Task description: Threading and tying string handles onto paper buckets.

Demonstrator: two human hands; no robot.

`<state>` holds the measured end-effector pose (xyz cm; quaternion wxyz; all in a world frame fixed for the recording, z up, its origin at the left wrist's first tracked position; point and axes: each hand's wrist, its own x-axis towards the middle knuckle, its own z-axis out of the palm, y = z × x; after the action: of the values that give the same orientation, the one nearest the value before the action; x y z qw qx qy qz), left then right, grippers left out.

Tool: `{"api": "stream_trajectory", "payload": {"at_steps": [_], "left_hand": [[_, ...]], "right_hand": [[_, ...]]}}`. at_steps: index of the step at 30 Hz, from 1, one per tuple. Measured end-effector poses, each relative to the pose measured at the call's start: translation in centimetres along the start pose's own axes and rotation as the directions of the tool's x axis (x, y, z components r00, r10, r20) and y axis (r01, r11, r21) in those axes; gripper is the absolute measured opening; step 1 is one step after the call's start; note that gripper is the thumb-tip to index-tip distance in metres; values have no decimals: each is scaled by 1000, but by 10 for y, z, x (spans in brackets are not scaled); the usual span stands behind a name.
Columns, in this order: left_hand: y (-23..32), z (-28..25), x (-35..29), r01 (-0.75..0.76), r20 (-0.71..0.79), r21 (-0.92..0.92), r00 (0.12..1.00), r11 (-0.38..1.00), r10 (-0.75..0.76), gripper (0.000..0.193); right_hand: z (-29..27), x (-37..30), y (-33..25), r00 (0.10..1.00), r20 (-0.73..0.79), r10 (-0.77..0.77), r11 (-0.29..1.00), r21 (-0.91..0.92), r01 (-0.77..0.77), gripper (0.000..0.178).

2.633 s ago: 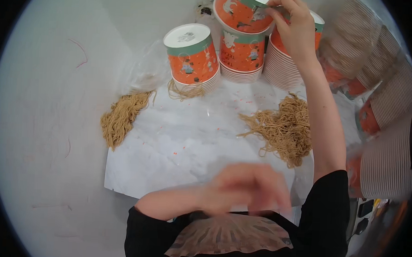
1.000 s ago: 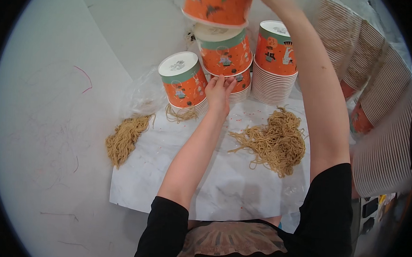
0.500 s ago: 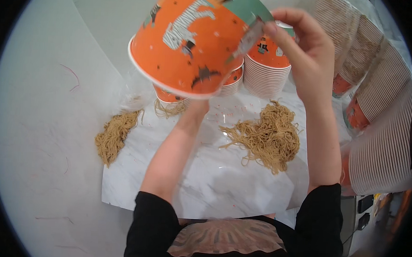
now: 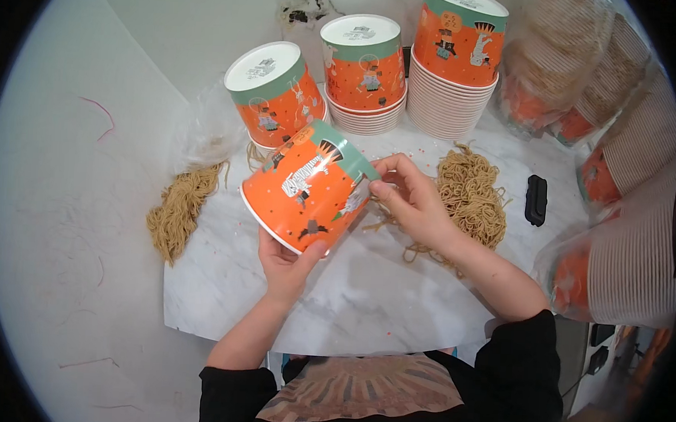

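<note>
An orange paper bucket (image 4: 309,191) with a green band and cartoon figures is held tilted above the table, its white rim toward the lower left. My left hand (image 4: 286,265) grips that rim from below, thumb on the outside. At the green base end, my right hand (image 4: 410,195) pinches the edge between thumb and fingers. The inside of the bucket is turned out of sight. Just beyond it, an upside-down bucket (image 4: 271,95) shows its white base. Right of the held bucket lies a heap of tan string (image 4: 470,198), partly behind my right hand and forearm.
Upside-down nested buckets form a short stack (image 4: 365,76) and a taller stack (image 4: 457,73) at the back. A second tan string bundle (image 4: 179,215) lies left, by clear plastic (image 4: 205,137). Plastic-wrapped bucket stacks (image 4: 622,261) line the right side, near a small black object (image 4: 536,200).
The bucket has come down and nearer to me, in both hands. My left hand now shows at its rim, and the stacks behind it have come into sight.
</note>
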<state>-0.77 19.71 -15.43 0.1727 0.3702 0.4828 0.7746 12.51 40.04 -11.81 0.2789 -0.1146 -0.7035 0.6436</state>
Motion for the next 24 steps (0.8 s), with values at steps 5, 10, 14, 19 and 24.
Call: {"api": "stream_trajectory", "payload": {"at_steps": [5,10,14,19,24], "left_hand": [[9,7,1,29,-23,72,999,997,-28,60],[-5,-4,-9,2,-69,173,998,985,10,64],[-15,2,-7,-133,-12,165,991,977,137,81],[-10,-3,3,-279,-12,250,957,927,291,100],[-7,-18,-2,-683,148,524,662,510,734,94]], "right_hand": [[3,-5,-2,990,-120,-74,969,-242,43,22],[-29,-8,-9,991,124,-52,576,-807,131,20],[-29,-19,-2,967,198,160,423,-899,114,17],[-34,-16,-13,968,224,109,461,-875,151,16],[-41,-14,-41,973,202,110,659,-748,80,12]]}}
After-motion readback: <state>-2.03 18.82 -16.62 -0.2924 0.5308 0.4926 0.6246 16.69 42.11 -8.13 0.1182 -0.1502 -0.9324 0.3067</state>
